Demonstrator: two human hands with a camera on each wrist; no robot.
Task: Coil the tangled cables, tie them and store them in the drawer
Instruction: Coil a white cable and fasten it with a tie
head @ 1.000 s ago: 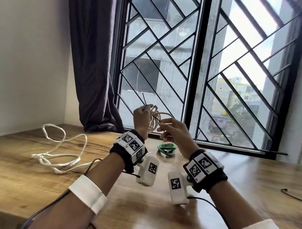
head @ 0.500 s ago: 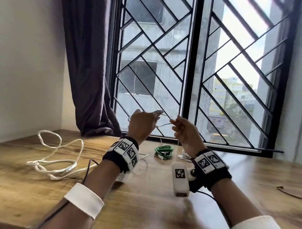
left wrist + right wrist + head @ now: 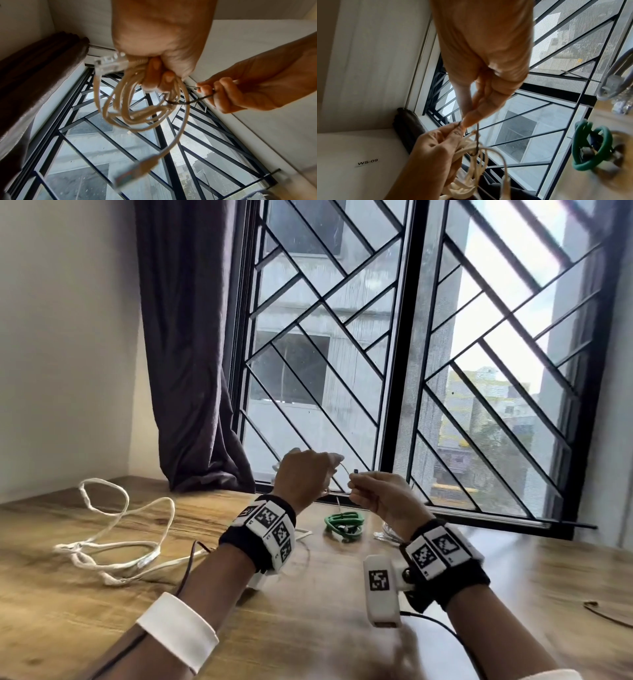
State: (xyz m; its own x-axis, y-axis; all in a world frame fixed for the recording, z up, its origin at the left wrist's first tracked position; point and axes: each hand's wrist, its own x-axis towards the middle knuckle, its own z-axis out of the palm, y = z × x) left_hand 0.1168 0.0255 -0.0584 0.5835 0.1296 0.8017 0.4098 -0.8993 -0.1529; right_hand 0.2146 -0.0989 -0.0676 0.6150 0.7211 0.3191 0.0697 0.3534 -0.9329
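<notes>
My left hand (image 3: 301, 474) is raised in front of the window and grips a coiled cream cable (image 3: 140, 108), whose clear plug (image 3: 109, 63) and USB plug (image 3: 135, 174) hang free. A thin dark tie (image 3: 188, 101) loops round the coil's strands. My right hand (image 3: 376, 494) pinches the tie's ends just right of the left hand. In the right wrist view the right hand's fingertips (image 3: 467, 121) hold the tie (image 3: 477, 140) against the left hand (image 3: 440, 146) above the coil (image 3: 479, 162). In the head view the left hand hides the coil.
On the wooden table (image 3: 308, 628) lie a coiled green cable (image 3: 343, 525), a loose tangled white cable (image 3: 113, 529) at the left and a clear-plugged grey cable (image 3: 387, 534) under my right wrist. A thin dark wire (image 3: 606, 614) lies far right. Window grille and curtain (image 3: 191, 371) stand behind.
The left hand has turned, so the coil that showed beyond it is now hidden in the head view. The tie no longer sticks up; the right hand holds its ends.
</notes>
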